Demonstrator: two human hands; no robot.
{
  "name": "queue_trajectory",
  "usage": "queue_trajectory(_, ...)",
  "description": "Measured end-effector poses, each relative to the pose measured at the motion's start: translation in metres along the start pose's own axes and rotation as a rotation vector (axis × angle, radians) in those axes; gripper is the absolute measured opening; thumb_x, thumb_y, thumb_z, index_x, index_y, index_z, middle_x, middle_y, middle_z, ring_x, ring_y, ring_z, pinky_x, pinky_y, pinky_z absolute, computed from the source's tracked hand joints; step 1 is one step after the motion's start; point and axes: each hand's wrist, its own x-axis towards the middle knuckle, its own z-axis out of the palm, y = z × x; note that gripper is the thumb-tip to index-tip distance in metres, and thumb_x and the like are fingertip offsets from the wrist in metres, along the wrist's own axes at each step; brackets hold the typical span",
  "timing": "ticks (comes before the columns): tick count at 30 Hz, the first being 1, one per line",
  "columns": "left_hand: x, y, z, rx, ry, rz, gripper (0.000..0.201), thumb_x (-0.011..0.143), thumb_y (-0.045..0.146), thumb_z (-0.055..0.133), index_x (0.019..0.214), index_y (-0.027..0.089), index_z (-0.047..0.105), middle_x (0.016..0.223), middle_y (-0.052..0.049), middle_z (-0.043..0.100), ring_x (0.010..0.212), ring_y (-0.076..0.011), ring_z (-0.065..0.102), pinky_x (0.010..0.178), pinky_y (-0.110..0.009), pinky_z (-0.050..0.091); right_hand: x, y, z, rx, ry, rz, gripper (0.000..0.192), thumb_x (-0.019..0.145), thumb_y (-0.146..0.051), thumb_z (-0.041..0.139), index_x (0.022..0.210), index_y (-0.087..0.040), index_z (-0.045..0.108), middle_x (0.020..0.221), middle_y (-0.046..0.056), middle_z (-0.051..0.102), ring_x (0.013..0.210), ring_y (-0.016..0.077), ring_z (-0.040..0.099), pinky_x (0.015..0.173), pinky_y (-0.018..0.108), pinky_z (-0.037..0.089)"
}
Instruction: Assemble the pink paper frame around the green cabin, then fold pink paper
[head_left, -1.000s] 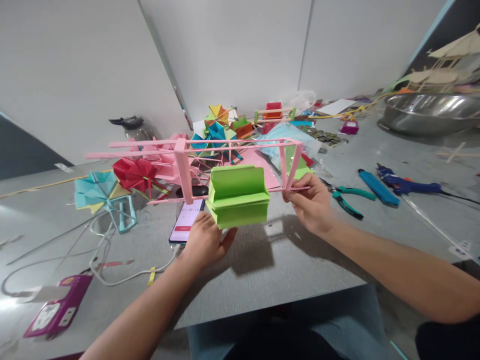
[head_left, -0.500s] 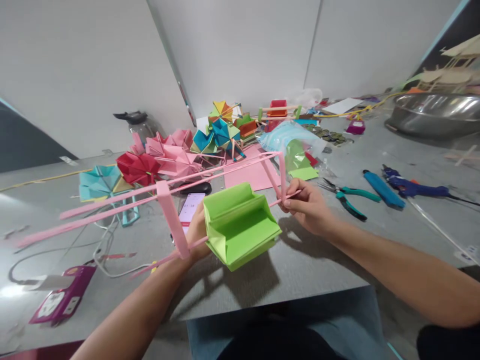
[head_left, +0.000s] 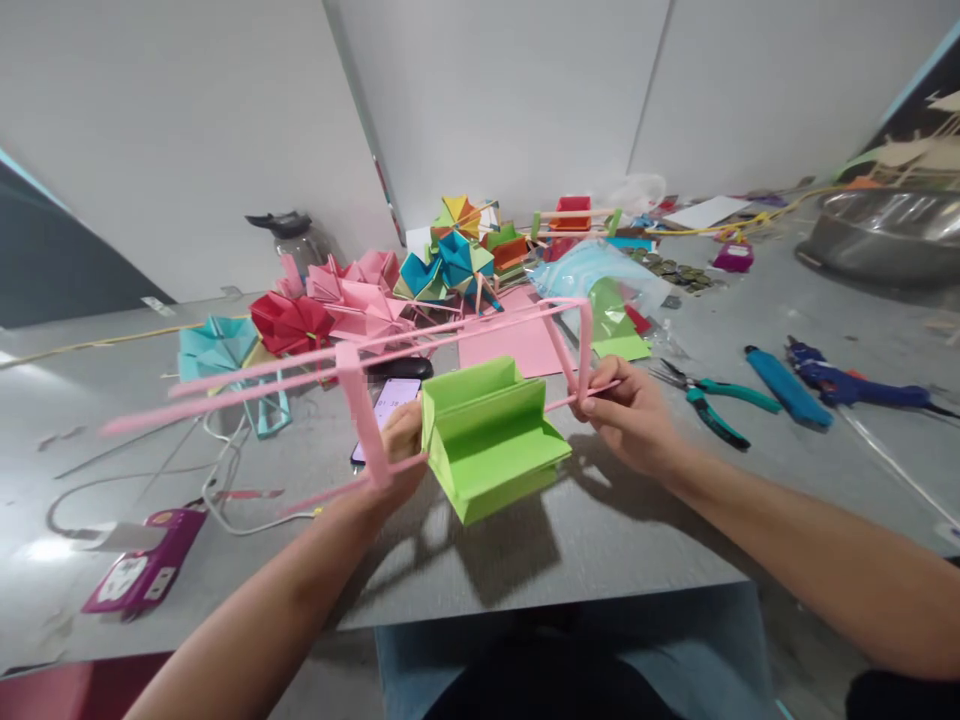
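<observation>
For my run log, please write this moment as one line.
left hand: holds green paper seat | right hand: pinches pink stick frame | frame tilted above grey table | phone behind

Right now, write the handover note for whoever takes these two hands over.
Left hand: gripping the pink stick frame at its near left end, beside the green paper seat.
Right hand: pinching the frame's right end.
Frame and seat are held above the grey table, tilted.
Done: seat hangs on the frame's lower rod.
Left: frame not set down; pliers and glue gun lie to the right.
</observation>
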Motion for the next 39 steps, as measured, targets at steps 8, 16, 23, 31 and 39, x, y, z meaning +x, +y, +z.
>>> queue_trajectory(8,0.001,-0.004,-0.007,-0.016,-0.199,0.101,0.037,0.078,0.042,0.088,0.109,0.025,0.077,0.107,-0.011,0.078,0.095,-0.0294,0.075,0.08,-0.043,0.062,0.011,0.005,-0.01,-0.044,0.228,-0.254,0.041,0.077,-0.034,0.099,0.084,-0.029,0.06,0.078,-0.005,0.069,0.066,0.0146,0.063,0.064,0.031,0.053)
queue_trajectory(16,-0.009,-0.014,-0.002,0.297,-0.238,0.416,0.068,0.084,0.049,0.093,0.139,0.029,0.059,0.133,-0.011,0.071,0.12,-0.0292,0.07,0.101,-0.043,0.058,0.005,0.005,-0.002,-0.058,0.228,-0.259,0.04,0.078,-0.035,0.098,0.085,-0.028,0.059,0.078,-0.004,0.069,0.067,0.0147,0.064,0.062,0.031,0.053)
queue_trajectory(23,-0.006,-0.002,0.003,0.603,0.139,0.415,0.054,0.072,0.03,0.094,0.117,0.026,0.064,0.119,-0.008,0.074,0.109,-0.0293,0.07,0.097,-0.046,0.057,0.001,0.0,0.002,0.022,0.109,-0.124,0.041,0.077,-0.032,0.098,0.084,-0.028,0.057,0.075,-0.006,0.067,0.064,0.0141,0.062,0.064,0.032,0.054)
queue_trajectory(31,-0.01,0.009,0.012,0.201,0.116,0.247,0.046,0.067,0.01,0.084,0.109,0.025,0.075,0.097,-0.002,0.073,0.082,-0.0188,0.065,0.075,-0.031,0.053,0.006,0.001,-0.005,-0.049,0.174,-0.205,0.038,0.081,-0.035,0.096,0.088,-0.029,0.059,0.08,-0.005,0.071,0.069,0.0156,0.066,0.067,0.033,0.056)
queue_trajectory(39,-0.001,0.015,0.004,-0.156,0.173,0.177,0.022,0.087,0.039,0.092,0.088,0.022,0.077,0.094,-0.006,0.077,0.072,-0.0151,0.062,0.069,-0.03,0.056,0.016,0.008,-0.017,-0.21,0.233,-0.293,0.041,0.082,-0.046,0.096,0.091,-0.029,0.06,0.086,-0.001,0.072,0.071,0.0186,0.068,0.068,0.037,0.059)
